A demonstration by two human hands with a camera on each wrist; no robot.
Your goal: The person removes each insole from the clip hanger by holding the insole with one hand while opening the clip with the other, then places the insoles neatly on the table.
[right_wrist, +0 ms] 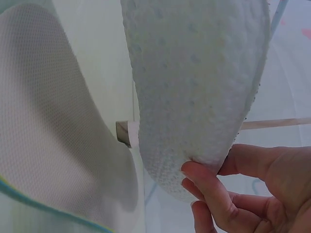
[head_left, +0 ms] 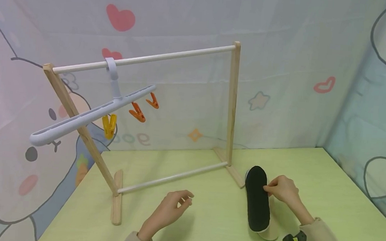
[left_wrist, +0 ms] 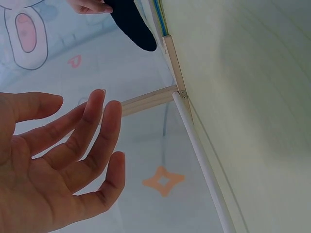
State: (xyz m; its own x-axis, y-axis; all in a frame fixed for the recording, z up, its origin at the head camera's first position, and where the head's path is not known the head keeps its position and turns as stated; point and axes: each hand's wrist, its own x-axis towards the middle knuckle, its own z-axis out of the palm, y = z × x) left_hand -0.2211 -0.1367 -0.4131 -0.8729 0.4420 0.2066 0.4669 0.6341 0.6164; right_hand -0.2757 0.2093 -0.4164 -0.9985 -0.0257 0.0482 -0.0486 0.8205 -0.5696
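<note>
On the right of the head view, my right hand [head_left: 284, 190] pinches the edge of a black insole [head_left: 257, 201] between thumb and fingers. In the right wrist view the insole's white dimpled underside [right_wrist: 194, 87] faces the camera. A second, pale insole [head_left: 273, 229] lies on the table beneath it, mostly hidden in the head view; its woven surface [right_wrist: 48, 107] fills the left of the right wrist view. My left hand [head_left: 171, 207] hovers over the table left of the insoles, fingers loosely bent, with nothing in it.
A wooden drying rack [head_left: 232, 104] with white rods stands behind the hands. From its top rod hangs a pale hanger [head_left: 87, 118] carrying a yellow clip [head_left: 109, 126] and orange clips [head_left: 137, 113]. The green table [head_left: 212, 220] meets cartoon-printed curtains [head_left: 285, 67] at the back and sides.
</note>
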